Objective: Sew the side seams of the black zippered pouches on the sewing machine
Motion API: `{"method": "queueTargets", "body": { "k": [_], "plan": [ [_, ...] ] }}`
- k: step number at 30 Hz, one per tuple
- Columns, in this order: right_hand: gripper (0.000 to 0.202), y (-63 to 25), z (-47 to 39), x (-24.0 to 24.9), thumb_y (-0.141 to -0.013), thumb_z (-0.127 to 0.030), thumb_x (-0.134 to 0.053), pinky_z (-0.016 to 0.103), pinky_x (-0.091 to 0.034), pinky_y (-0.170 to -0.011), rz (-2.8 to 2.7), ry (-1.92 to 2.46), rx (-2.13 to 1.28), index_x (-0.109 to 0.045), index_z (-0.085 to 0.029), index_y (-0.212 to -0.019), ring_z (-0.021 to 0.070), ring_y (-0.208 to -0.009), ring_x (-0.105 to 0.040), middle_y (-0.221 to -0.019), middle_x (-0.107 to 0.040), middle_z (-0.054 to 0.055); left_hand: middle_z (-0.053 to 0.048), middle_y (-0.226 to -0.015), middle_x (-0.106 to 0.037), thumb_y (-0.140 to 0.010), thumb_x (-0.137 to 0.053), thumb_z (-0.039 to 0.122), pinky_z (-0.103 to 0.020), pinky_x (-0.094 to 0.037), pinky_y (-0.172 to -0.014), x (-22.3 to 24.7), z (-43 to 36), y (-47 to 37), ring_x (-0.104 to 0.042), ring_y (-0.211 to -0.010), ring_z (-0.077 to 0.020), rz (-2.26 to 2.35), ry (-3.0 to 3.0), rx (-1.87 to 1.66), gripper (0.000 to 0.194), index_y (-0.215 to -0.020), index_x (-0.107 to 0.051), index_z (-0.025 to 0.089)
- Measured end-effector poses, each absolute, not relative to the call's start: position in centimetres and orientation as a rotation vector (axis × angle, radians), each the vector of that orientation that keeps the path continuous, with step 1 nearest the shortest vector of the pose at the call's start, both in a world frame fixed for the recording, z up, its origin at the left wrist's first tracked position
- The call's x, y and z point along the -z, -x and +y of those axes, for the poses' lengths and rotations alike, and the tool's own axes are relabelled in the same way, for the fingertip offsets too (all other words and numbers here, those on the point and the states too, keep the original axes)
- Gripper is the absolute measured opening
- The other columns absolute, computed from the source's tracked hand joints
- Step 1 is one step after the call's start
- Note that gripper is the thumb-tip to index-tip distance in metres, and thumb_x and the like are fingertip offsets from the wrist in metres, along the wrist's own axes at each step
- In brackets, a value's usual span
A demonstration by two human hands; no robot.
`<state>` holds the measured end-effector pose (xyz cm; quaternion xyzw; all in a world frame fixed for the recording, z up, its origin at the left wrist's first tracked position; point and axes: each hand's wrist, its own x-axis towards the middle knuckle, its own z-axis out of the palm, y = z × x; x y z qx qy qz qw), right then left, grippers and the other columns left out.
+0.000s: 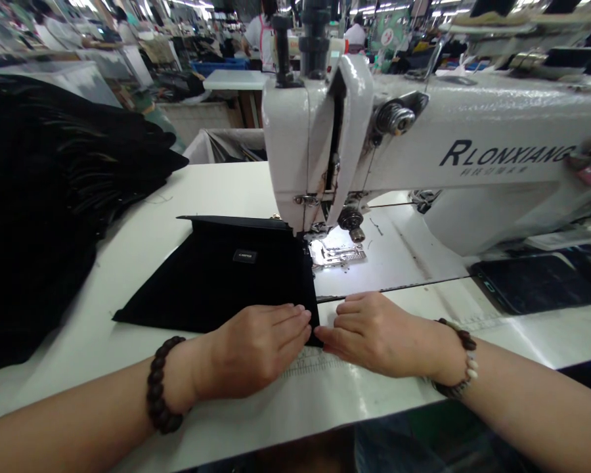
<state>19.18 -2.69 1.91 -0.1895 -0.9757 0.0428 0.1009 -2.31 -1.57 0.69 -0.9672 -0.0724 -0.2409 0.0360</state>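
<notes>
A black fabric piece (217, 282) with a small label (245, 255) lies flat on the white sewing table (177, 387), its right edge running under the needle area of the sewing machine (320, 151). My left hand (259, 348) rests on the fabric's near right part, fingers together and pressed down flat. At the near right corner, my right hand (374, 332) has its fingers curled, with thumb and fingertip pinching the fabric edge. The lit metal needle plate (337, 253) shows just right of the fabric.
A large heap of black fabric (54, 197) covers the left side of the table. To the right lies a dark phone-like device (532, 282). Behind the machine are a bin (221, 144), other tables and several people.
</notes>
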Motion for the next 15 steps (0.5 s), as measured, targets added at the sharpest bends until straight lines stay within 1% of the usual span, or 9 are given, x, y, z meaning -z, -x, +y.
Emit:
{"method": "queueTargets", "body": {
  "k": [3,6,8,12,15],
  "plan": [
    [0.022,-19.06,-2.88,-1.92,-0.089,-0.011,-0.040,0.029,-0.030,-0.050,-2.869,0.572,-0.059,-0.056,-0.013,-0.074,0.0130,-0.052,-0.043,-0.056,-0.052,-0.001,-0.013,-0.090,-0.068,-0.080,-0.050,0.006,-0.030,-0.055,-0.079,-0.19,-1.48,2.37,-0.064,-0.085,-0.0206,-0.299,2.997,0.826,0.013,-0.085,-0.062,0.003],
    [0.022,-19.00,-2.97,-1.90,-0.089,-0.010,-0.039,0.029,-0.030,-0.050,-2.861,0.551,-0.034,-0.055,-0.012,-0.074,0.0129,-0.052,-0.044,-0.055,-0.051,0.000,-0.010,-0.089,-0.068,-0.082,-0.050,0.008,-0.028,-0.054,-0.080,0.02,-1.40,2.44,-0.064,-0.085,-0.0177,-0.335,3.001,0.868,0.013,-0.084,-0.062,0.006],
    [0.023,-18.99,-2.96,-1.86,-0.089,-0.009,-0.037,0.029,-0.031,-0.050,-2.871,0.500,-0.039,-0.056,-0.011,-0.076,0.0130,-0.052,-0.045,-0.056,-0.051,0.000,-0.011,-0.089,-0.068,-0.082,-0.047,0.007,-0.029,-0.054,-0.081,-0.06,-1.42,2.44,-0.064,-0.086,-0.0187,-0.300,2.980,0.844,0.015,-0.084,-0.062,0.006],
    [0.024,-19.00,-2.92,-1.77,-0.089,-0.008,-0.036,0.029,-0.034,-0.053,-2.910,0.395,-0.050,-0.058,-0.008,-0.079,0.0139,-0.054,-0.047,-0.060,-0.053,0.003,-0.015,-0.090,-0.067,-0.082,-0.036,0.003,-0.034,-0.054,-0.080,-0.47,-1.78,2.34,-0.064,-0.087,-0.0235,-0.199,2.960,0.722,0.027,-0.084,-0.063,0.003],
    [0.024,-19.02,-2.93,-1.77,-0.088,-0.008,-0.035,0.030,-0.035,-0.053,-2.928,0.384,-0.060,-0.059,-0.006,-0.083,0.0150,-0.054,-0.047,-0.060,-0.054,0.004,-0.015,-0.091,-0.067,-0.083,-0.031,0.002,-0.033,-0.053,-0.083,-0.82,-2.12,2.40,-0.063,-0.090,-0.0229,-0.283,2.969,0.690,0.032,-0.088,-0.063,0.002]
  ]
}}
